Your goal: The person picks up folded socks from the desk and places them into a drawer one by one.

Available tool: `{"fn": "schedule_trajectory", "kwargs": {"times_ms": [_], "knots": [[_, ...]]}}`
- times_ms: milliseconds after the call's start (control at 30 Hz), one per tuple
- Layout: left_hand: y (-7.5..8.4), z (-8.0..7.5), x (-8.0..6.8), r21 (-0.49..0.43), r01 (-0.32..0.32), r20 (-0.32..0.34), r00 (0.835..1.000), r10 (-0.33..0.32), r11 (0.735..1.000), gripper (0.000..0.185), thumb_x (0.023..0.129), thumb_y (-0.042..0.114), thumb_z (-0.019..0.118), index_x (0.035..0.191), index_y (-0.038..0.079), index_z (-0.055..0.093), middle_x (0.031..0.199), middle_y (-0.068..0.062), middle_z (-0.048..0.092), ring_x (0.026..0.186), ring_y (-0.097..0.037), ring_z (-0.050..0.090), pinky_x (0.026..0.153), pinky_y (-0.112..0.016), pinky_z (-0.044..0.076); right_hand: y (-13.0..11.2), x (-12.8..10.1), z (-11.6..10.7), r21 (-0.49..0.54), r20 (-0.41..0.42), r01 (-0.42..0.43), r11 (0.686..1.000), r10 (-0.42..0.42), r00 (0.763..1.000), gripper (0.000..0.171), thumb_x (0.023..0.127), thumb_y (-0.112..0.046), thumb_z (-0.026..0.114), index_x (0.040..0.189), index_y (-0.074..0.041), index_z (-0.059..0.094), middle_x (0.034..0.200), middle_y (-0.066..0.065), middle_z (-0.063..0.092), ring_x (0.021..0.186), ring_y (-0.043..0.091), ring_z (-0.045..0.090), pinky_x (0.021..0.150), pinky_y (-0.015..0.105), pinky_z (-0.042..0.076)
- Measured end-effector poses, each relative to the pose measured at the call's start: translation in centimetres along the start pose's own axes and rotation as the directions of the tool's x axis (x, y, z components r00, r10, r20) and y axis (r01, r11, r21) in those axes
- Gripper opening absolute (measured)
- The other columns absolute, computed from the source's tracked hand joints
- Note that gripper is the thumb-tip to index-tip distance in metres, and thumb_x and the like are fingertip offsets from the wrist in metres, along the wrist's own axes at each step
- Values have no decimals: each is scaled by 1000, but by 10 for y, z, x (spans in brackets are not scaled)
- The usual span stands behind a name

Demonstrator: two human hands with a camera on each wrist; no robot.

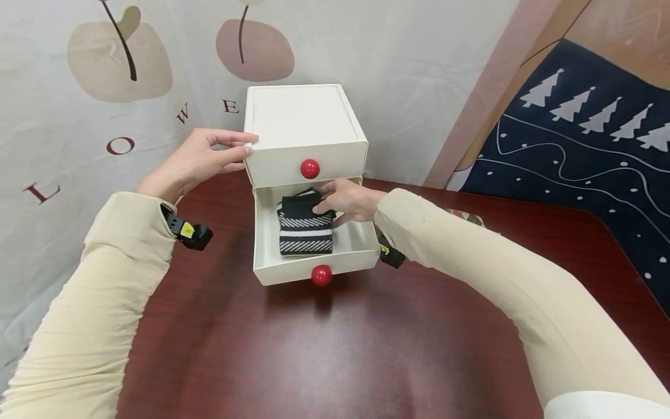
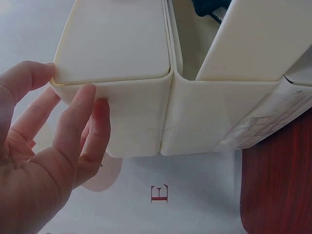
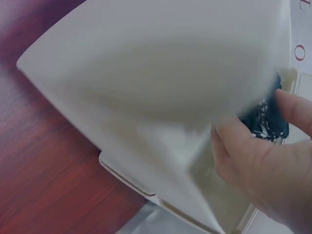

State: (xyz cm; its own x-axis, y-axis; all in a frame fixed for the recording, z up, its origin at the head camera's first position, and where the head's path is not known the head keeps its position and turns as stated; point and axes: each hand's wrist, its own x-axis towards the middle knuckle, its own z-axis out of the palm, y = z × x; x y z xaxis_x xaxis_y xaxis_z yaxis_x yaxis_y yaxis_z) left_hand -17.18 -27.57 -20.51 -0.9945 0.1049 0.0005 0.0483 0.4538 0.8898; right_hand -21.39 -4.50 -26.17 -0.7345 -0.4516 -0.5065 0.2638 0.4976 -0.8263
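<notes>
long cream ribbed sleeves on both arms, small black wrist cameras with yellow labels

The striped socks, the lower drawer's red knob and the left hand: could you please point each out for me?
striped socks [image 1: 306, 233], head view, on the middle of the folded bundle.
lower red knob [image 1: 321, 275], head view, on the ball's centre.
left hand [image 1: 196, 160], head view, on the back of the hand.

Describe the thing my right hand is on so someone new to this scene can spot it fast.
On the dark red table stands a small white drawer unit with red knobs. Its lower drawer is pulled open, and inside lies a folded sock bundle under the right hand: black with white stripes, the only dark patterned item there.
</notes>
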Motion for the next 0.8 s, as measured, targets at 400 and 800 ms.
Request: {"fn": "schedule_trajectory", "kwargs": {"times_ms": [400, 800], "knots": [[-2, 3, 3, -50, -17, 3, 1000, 17, 999, 44, 87, 18, 58, 125, -3, 48, 112, -7, 48, 89, -3, 57, 83, -21, 50, 13, -15, -15, -73, 44, 165, 984, -162, 986, 61, 83, -15, 63, 136, -7, 33, 133, 5, 38, 115, 20, 42, 95, 42, 42], [-5, 2, 2, -44, -10, -4, 1000, 9, 999, 44, 86, 20, 59, 125, 0, 49, 112, -6, 49, 90, -4, 57, 82, -20, 50, 27, -59, -20, -215, -26, 424, 880, -439, 898, 43, 83, -14, 62, 123, -4, 49, 121, 9, 51, 106, 17, 51, 92, 28, 44]]}}
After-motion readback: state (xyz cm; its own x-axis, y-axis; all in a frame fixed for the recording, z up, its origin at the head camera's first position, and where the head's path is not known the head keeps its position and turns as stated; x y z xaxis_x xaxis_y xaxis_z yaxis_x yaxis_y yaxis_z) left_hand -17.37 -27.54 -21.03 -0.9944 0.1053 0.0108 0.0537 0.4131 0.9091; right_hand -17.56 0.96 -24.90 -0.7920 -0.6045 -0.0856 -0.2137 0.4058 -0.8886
